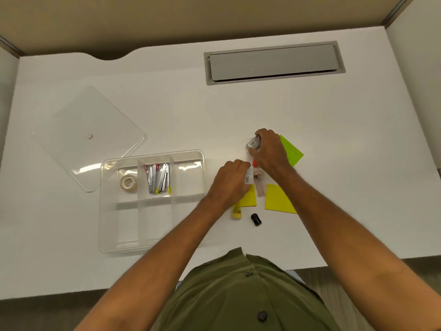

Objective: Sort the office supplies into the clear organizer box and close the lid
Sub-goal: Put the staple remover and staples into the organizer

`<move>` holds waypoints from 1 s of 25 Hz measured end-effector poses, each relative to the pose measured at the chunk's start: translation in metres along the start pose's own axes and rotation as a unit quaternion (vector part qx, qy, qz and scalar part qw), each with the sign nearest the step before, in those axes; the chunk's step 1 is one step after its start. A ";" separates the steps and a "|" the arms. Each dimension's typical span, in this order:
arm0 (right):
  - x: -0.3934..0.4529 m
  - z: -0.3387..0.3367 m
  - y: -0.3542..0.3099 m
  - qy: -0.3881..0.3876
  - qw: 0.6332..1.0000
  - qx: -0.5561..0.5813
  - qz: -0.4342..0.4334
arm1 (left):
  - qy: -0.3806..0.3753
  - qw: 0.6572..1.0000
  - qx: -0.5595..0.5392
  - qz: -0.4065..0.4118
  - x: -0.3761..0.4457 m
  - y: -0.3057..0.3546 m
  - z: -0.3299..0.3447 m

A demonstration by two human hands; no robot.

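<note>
The clear organizer box [152, 247] sits open on the white desk, holding a tape roll [128, 183] in one compartment and several staplers or clips [157, 178] in the one beside it. Its clear lid [90, 130] lies flat to the upper left. My left hand [230, 181] grips a small packet with a barcode label [249, 176]. My right hand [269, 150] is closed on a small clear box [253, 142]. Yellow sticky notes [279, 199], a green note [292, 150], a yellow piece [237, 214] and a black cap-like item [256, 219] lie around my hands.
A grey cable hatch [274, 62] is set into the desk at the back right. A beige partition wall runs behind the desk. The desk's front edge is near my torso.
</note>
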State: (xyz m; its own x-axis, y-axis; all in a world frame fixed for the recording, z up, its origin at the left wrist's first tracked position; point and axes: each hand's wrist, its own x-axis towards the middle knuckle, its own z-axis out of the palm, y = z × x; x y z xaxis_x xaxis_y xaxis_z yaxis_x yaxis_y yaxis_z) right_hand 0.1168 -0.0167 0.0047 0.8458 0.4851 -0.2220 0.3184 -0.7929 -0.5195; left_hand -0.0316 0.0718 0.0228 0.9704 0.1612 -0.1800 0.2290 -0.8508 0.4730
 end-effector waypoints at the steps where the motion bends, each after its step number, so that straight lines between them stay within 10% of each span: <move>1: -0.003 -0.001 -0.002 0.008 1.000 0.024 0.009 | 0.015 1.000 -0.022 -0.001 -0.005 -0.001 -0.008; 13: -0.076 0.038 -0.107 0.009 0.985 0.130 -0.111 | 0.212 0.951 -0.118 -0.193 -0.184 -0.117 -0.084; 25: -0.134 0.101 -0.193 -0.045 0.969 0.129 -0.205 | 0.009 0.973 0.170 -0.153 -0.253 -0.205 -0.077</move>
State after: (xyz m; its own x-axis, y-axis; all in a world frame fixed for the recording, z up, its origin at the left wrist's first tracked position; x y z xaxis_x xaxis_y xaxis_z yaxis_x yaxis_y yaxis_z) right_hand -0.1011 0.1081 0.0516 0.6262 0.7794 -0.0187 0.4919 -0.4136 -0.7661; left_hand -0.3177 0.2440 0.0380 0.8623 0.4398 -0.2511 0.4726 -0.8770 0.0865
